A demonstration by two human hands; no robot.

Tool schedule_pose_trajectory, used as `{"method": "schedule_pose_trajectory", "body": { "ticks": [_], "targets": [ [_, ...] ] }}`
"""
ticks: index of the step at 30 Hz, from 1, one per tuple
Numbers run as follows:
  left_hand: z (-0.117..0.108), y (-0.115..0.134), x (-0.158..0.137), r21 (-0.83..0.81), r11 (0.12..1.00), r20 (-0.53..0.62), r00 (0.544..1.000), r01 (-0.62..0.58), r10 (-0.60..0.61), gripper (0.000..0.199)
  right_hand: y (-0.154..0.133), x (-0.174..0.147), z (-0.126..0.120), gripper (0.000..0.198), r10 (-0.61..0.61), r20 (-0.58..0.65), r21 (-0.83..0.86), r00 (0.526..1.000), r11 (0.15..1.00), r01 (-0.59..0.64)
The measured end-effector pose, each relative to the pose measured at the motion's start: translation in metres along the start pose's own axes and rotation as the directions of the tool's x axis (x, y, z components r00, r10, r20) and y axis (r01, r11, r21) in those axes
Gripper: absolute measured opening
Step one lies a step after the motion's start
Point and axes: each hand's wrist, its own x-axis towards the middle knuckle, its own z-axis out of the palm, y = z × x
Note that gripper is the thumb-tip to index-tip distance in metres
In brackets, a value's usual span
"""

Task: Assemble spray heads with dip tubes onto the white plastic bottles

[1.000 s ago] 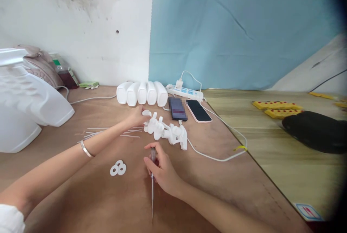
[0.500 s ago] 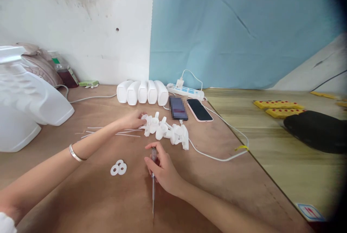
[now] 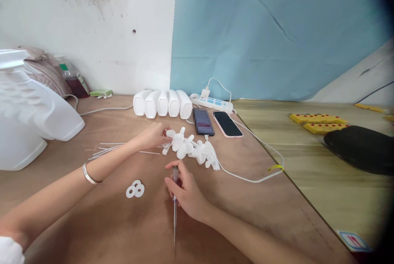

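Note:
My left hand [image 3: 157,135] reaches to the left end of a heap of white plastic trigger sprayer heads [image 3: 184,146]. Its thumb and fingers close on the leftmost head; part of the grip is hidden. My right hand [image 3: 187,192] holds a slim screwdriver [image 3: 175,210] by its clear handle, the thin metal shaft pointing down toward me. Three flat white ring washers [image 3: 139,190] lie overlapping on the brown table [image 3: 129,231], left of the screwdriver. Several thin white tubes [image 3: 106,152] lie partly behind my left forearm.
Several white bottles [image 3: 162,104] stand in a row at the back, near a power strip [image 3: 212,102]. Two phones [image 3: 228,124] lie in front of it, with a white cable [image 3: 255,180] trailing right. Large white jugs [image 3: 46,112] stand on the left, before a dark-liquid bottle [image 3: 75,83].
My left hand has moved slightly right, and the heap of sprayer heads has shifted right with it. My right hand keeps the screwdriver in nearly the same place.

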Motion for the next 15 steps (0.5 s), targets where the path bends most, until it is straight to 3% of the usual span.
{"method": "schedule_pose_trajectory", "body": {
  "ticks": [4,9,12,15],
  "targets": [
    [0.004,0.003,0.0,0.025,1.0,0.017,1.0,0.0,-0.001,0.033,0.0,0.0,0.0,0.018,0.001,0.003,-0.005,1.0,1.0,-0.001],
    [-0.009,-0.002,-0.007,0.03,0.999,0.021,0.999,0.023,-0.024,0.057,0.001,0.0,-0.001,0.017,-0.012,0.002,-0.01,1.0,1.0,0.012],
    [-0.022,-0.015,-0.017,0.049,0.999,0.009,1.0,0.022,-0.022,0.066,0.001,-0.001,-0.002,0.018,-0.014,0.008,-0.019,1.0,1.0,0.015],
    [-0.031,-0.036,-0.029,0.107,0.994,0.074,0.997,-0.013,0.005,0.071,0.0,-0.001,-0.003,0.018,-0.013,0.009,-0.022,1.0,1.0,0.013]
  ]
}}
